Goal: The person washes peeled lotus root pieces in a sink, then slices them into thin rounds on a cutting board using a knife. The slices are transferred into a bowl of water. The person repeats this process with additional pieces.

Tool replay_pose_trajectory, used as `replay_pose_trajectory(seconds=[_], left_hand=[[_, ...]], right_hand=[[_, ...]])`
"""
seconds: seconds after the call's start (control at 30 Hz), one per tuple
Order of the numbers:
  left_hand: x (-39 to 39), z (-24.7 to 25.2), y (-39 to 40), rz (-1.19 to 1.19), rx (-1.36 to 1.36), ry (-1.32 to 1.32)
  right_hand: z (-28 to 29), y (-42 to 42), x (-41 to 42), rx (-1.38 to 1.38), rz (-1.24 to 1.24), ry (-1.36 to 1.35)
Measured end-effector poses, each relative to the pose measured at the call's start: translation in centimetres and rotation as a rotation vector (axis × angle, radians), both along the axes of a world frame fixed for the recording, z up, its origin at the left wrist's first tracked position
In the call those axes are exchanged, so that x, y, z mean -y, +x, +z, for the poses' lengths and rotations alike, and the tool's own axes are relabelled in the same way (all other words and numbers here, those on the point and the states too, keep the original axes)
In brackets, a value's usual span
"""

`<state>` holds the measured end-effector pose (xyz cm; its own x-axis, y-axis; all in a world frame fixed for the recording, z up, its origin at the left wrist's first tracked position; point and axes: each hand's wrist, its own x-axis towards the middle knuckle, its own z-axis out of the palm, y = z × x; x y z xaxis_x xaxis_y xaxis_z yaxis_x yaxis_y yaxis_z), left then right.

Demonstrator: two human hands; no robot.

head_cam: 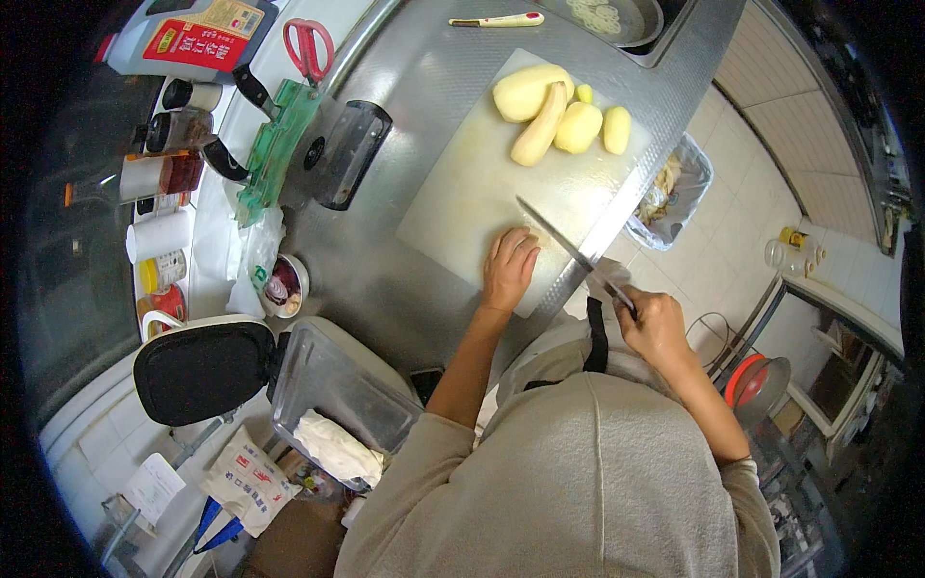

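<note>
My right hand [654, 325] is closed around the handle of a kitchen knife [556, 233], its blade reaching over the near right part of a white plastic cutting board [462, 180]. Beside the blade, my left hand [512, 261] rests on the board with bent fingers; a small pale piece may lie under the fingertips, but I cannot tell. Towards the board's far end lie several peeled, pale yellow vegetables, apparently potatoes: a large one [524, 94], a long tapered one [542, 130] leaning against it, a round one [578, 128], an oval one [616, 130] and a small green-yellow piece [584, 93].
A peeler or small knife [498, 20] lies beyond the board, near a bowl [643, 25] of slices. Left are a green knife rack [278, 148], red-handled scissors [309, 50], a black box [354, 155] and a bowl of onion [293, 285]. A lined bin [679, 209] stands below right.
</note>
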<state>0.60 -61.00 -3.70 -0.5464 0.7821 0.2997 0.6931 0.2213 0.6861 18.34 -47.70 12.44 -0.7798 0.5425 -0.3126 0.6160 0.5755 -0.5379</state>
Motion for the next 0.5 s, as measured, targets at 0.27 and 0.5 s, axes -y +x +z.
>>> replay_pose_trajectory(seconds=[0.27,0.5], left_hand=[[-1.4,-0.3,0.3,0.032,0.083,0.072],[-1.5,-0.2,0.3,0.009,0.023,0.085]], right_hand=[[-1.7,-0.9,-1.1,0.111,-0.069,-0.118],[-1.8,-1.1,-1.0,0.092,-0.021,-0.092]])
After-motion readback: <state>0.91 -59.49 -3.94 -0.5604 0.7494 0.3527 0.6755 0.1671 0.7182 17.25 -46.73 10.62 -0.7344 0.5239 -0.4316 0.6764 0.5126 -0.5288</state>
